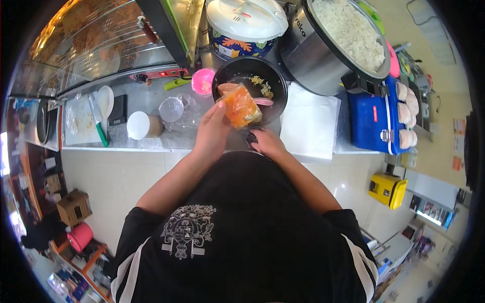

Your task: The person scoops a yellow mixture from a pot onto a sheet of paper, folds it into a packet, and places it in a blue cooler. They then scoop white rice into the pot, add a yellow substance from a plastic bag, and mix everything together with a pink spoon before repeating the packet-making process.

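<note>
My left hand pinches the edge of a clear plastic packet with orange-red contents, held over the left part of a black pan. Inside the pan are bits that look like chopped garlic and a pink utensil or piece, partly hidden by the packet. At the pan's near side, my right hand is closed around its dark handle. A pink bowl with small pale pieces stands just left of the pan.
Behind stand a patterned rice cooker and a large steel cooker of rice. Paper sheets and a blue cooler box are to the right. Leftward are a lidded tub, a green-handled knife on a cutting board and a glass food display case.
</note>
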### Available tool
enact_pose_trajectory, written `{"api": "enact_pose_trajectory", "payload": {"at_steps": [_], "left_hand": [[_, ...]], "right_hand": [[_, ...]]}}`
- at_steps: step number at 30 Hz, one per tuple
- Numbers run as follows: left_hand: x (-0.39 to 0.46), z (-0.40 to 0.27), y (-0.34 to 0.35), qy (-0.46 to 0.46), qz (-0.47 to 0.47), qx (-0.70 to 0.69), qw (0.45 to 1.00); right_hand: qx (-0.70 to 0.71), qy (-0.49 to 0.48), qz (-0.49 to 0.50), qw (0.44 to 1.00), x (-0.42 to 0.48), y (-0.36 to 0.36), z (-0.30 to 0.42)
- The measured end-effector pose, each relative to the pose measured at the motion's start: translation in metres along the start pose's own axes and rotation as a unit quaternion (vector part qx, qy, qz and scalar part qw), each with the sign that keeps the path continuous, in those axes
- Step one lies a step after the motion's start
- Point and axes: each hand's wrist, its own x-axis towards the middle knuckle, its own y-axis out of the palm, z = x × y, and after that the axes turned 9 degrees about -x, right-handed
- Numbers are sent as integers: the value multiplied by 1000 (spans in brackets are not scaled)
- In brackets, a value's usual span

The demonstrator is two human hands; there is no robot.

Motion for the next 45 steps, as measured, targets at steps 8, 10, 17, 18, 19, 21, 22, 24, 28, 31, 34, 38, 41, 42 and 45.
{"api": "enact_pose_trajectory", "payload": {"at_steps": [8,10,17,18,19,21,22,24,28,31,34,38,41,42,45], "left_hand": [[-20,36,3,-21,-98,58,993],[-21,45,3,-32,-114,70,990],[-15,62,12,-54,-132,134,981],[-14,61,12,-76,-133,159,975],[-13,60,12,-98,-132,185,969],[-13,60,18,-111,-124,167,972],[-12,62,21,-117,-120,156,973],[-8,67,23,-120,-115,132,977],[0,79,26,-126,-129,85,980],[5,88,23,-119,-128,39,984],[7,100,18,-99,-96,-19,990],[11,105,9,-78,-48,-62,994],[10,102,7,-68,-38,-72,994],[10,102,7,-68,-46,-70,994],[7,101,8,-74,-54,-89,992]], "right_hand": [[380,10,132,916,-30,-97,-6],[533,58,134,833,-31,-113,1],[620,133,58,771,-16,-101,6],[614,133,49,777,-15,-100,4],[583,125,33,802,-14,-101,2],[517,108,-1,849,-11,-102,0],[488,99,-30,866,-10,-102,0],[427,79,-88,896,-8,-102,4],[275,31,-181,944,-4,-105,9],[147,-48,-213,965,-5,-121,17],[57,-119,-213,968,0,-121,12],[-10,-184,-176,967,7,-127,15],[-23,-205,-139,969,12,-138,24],[-24,-210,-126,969,14,-141,27],[107,-175,-32,978,18,-147,15]]}}
